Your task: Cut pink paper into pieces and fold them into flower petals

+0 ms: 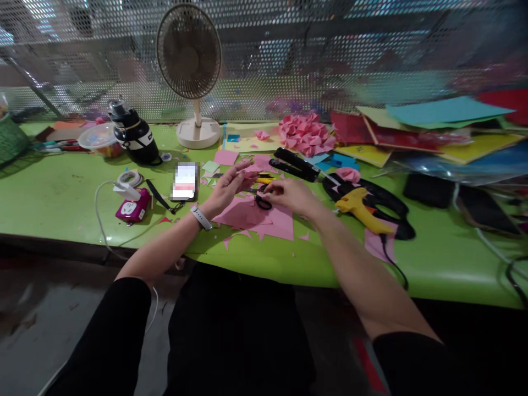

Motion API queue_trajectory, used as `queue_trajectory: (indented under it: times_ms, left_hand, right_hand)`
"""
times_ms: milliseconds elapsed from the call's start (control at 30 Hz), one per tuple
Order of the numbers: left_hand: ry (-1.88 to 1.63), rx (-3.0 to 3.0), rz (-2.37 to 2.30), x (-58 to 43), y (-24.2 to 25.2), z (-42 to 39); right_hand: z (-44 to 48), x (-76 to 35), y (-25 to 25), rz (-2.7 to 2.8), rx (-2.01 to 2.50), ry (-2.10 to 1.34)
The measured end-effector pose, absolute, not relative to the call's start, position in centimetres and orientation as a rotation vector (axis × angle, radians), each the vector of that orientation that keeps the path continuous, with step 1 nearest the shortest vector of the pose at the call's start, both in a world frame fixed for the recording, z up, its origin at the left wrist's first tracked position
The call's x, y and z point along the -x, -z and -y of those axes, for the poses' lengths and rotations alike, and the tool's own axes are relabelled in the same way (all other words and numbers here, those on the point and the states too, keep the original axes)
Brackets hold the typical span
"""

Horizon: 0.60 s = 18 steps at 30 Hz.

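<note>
Over the far part of the large pink sheet (284, 226), on the green table (322, 264), both of the person's hands come close to each other, just apart. The left hand (227, 186) lies toward the sheet's left far corner, fingers stretched out rather than curled (a pale watch (201, 218) circles that wrist). The right hand (289, 195) reaches in above the sheet's far right edge, fingers bent and thumb close to them, right at the black-handled scissors (263, 207); whether they are clamped on the handle I cannot tell. The scissors are at the sheet's far side, between the hands, with a yellow-and-black tool (265, 179) just beyond.

Pink scraps (226, 242) lie along the sheet's near edge. To its left is a phone (185, 181) with a lit screen, then a magenta power adapter (132, 208) farther left. To its right, a yellow glue gun (363, 208) rests with its cord trailing toward the table's near edge. Beyond the sheet, a heap of folded pink paper (307, 135) sits to the right and a fan (190, 55) stands to the left.
</note>
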<state>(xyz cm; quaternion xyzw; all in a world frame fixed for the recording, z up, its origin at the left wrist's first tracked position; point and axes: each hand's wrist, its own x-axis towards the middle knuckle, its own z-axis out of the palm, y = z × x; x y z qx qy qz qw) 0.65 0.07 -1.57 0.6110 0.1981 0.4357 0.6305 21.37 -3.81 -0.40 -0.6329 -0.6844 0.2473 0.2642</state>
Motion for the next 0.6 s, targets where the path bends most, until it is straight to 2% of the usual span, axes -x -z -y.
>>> queue_trajectory:
  times_ms: [167, 233, 433, 600]
  left_hand:
    - [-1.116, -1.779, -0.409, -1.0, 2.4, 0.0]
    - [-1.116, -1.909, -0.401, -1.1, 2.8, 0.2]
    - [-1.046, -1.992, -0.347, -1.1, 2.8, 1.1]
    - [-0.990, -1.888, -0.378, -1.0, 2.0, 1.6]
  right_hand:
    - [4.9, -19.6, -0.3, 1.317, 1.295, -1.351]
    - [5.3, -18.9, -0.3, 1.202, 1.192, -1.507]
    - [5.6, -18.0, 0.1, 1.092, 1.121, -1.448]
    - [5.7, -18.1, -0.2, 1.237, 1.177, -1.227]
